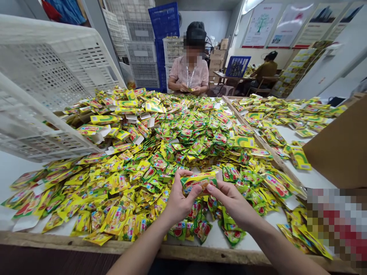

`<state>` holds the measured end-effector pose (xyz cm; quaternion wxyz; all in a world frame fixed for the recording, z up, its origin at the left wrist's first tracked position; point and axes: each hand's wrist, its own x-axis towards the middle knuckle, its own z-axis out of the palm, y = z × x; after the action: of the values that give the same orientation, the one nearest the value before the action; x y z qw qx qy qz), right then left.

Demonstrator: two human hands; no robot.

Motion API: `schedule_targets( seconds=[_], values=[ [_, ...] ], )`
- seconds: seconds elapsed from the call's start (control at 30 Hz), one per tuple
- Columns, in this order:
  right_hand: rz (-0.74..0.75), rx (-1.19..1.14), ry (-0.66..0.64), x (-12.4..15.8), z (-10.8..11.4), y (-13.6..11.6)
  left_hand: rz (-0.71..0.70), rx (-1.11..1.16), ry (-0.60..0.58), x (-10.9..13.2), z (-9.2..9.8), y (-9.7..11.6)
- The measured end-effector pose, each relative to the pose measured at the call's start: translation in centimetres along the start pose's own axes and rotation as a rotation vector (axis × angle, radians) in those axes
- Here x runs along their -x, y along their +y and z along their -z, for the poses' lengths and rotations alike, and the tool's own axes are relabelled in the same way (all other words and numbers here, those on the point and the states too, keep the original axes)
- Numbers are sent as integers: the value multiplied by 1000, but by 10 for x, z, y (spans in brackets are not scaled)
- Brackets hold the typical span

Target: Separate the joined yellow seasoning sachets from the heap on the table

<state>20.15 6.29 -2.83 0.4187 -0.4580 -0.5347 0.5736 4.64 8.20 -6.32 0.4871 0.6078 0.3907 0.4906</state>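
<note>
A small yellow and green printed box (200, 183) is held level above the heap, near the middle of the view. My left hand (181, 196) grips its left end, thumb on the front face. At its right end, my right hand (229, 196) pinches the box, beside a raised white flap. Under and around the hands lie heaped small yellow sachets (117, 219) and green sachets (197, 128). Flattish printed boxes with open white flaps (106, 119) are piled at the back left of the heap.
A white plastic crate (83, 65) leans over the table's left side. A wooden strip (252, 133) divides the table, with more boxes beyond it. A brown carton (341, 145) stands at right. Across the table sits a person (189, 72); another person (266, 72) is farther back.
</note>
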Motion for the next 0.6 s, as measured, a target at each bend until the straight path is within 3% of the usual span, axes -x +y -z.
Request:
schedule_targets(
  seconds=[0.07, 0.13, 0.2, 0.23, 0.37, 0.43, 0.53, 0.6],
  values=[
    [39, 83, 92, -3, 3, 4, -5, -11, 95, -1, -1, -2],
    [144, 179, 354, -5, 7, 10, 7, -19, 162, -3, -1, -3],
    [210, 183, 543, -4, 12, 16, 56, 11, 128, -4, -1, -4],
    [182, 142, 529, -2, 13, 20, 89, 21, 84, -3, -2, -3],
    [-154, -60, 172, 12, 15, 33, 162, -32, -83, 1, -7, 0],
    [-227, -62, 125, 14, 24, 33, 154, -28, -158, 4, -9, -1],
    [-215, 81, 190, 0, 65, 8, 164, 106, -252, 3, -6, -5],
    [-74, 239, 428, -19, 112, -25, 156, 145, -152, -2, -1, -7]
  ],
)
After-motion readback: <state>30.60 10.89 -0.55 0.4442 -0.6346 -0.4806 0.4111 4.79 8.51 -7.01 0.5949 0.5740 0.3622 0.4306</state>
